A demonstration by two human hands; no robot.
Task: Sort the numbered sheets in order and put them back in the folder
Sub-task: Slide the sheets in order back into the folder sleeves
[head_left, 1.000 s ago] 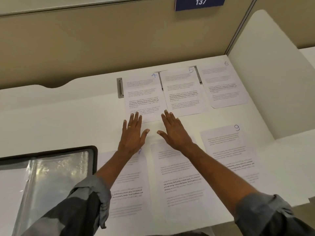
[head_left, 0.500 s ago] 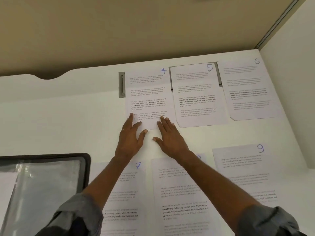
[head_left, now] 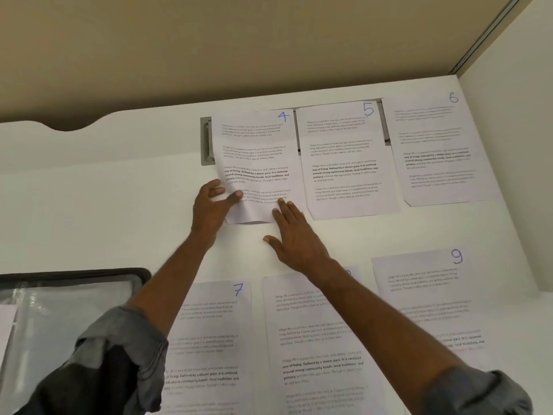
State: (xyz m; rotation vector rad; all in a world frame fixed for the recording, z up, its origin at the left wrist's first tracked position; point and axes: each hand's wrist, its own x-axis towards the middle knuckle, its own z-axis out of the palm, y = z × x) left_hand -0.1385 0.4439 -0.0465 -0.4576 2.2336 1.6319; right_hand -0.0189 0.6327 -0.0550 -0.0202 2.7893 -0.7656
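Observation:
Printed sheets with blue handwritten numbers lie on the white desk (head_left: 89, 211). Sheet 4 (head_left: 257, 157), sheet 5 (head_left: 344, 163) and sheet 6 (head_left: 434, 151) form the far row. Sheet 7 (head_left: 215, 339), a middle sheet (head_left: 314, 339) whose number my arm hides, and sheet 9 (head_left: 425, 295) form the near row. My left hand (head_left: 211, 206) pinches the lower left corner of sheet 4, which curls up off the desk. My right hand (head_left: 294, 235) lies flat with straight fingers, its fingertips on the sheet's lower right edge. The black-edged clear folder (head_left: 74, 310) lies open at the lower left.
A grey cable hatch (head_left: 206, 142) is set into the desk under sheets 4 and 5. A beige partition (head_left: 239, 49) stands behind the desk and a white side panel (head_left: 514, 160) closes it on the right.
My left hand has gone from lying flat to pinching sheet 4's lower left corner, and the sheet's bottom edge has lifted. The camera has moved closer and looks lower.

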